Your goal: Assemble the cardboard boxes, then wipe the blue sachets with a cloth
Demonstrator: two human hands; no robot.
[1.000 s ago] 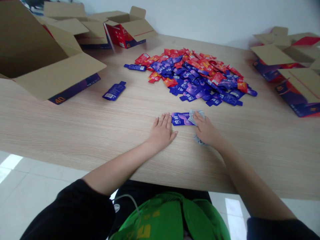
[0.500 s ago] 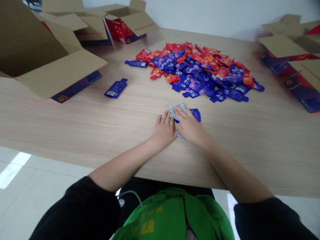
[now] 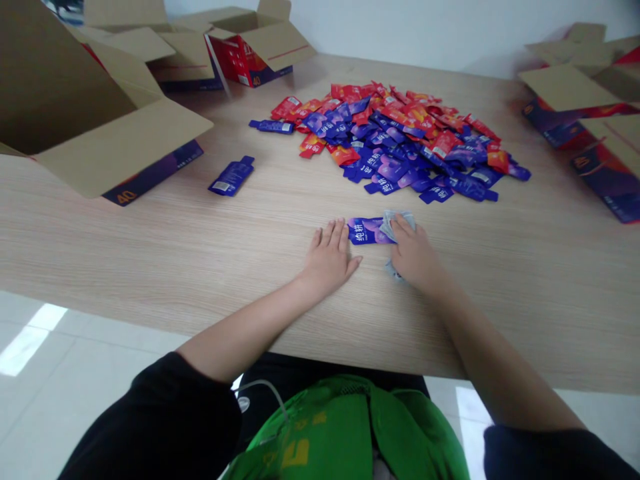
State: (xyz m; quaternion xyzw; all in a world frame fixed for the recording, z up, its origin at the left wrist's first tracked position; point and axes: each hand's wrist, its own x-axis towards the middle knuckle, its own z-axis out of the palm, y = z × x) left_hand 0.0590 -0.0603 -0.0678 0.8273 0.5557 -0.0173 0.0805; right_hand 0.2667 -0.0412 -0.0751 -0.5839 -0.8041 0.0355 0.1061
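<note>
A blue-and-purple pouch (image 3: 366,231) with white lettering lies flat on the wooden table, its narrow end toward the left. My left hand (image 3: 328,257) rests flat on the table, fingers stretched out, with its fingertips at that narrow end. My right hand (image 3: 415,253) presses a folded grey cloth (image 3: 399,222) onto the pouch's right end, and the hand and cloth hide that end. A loose edge of cloth shows below my right hand.
Beyond my hands is a heap of red and blue pouches (image 3: 400,143). Two blue pouches lie apart, one nearer (image 3: 233,177) and one at the heap's left (image 3: 271,127). Open cardboard boxes stand left (image 3: 125,147), back left (image 3: 250,57) and right (image 3: 610,163).
My right hand has slid the grey cloth rightward along the pouch, uncovering its lettered left part. The left hand has stayed almost in place.
</note>
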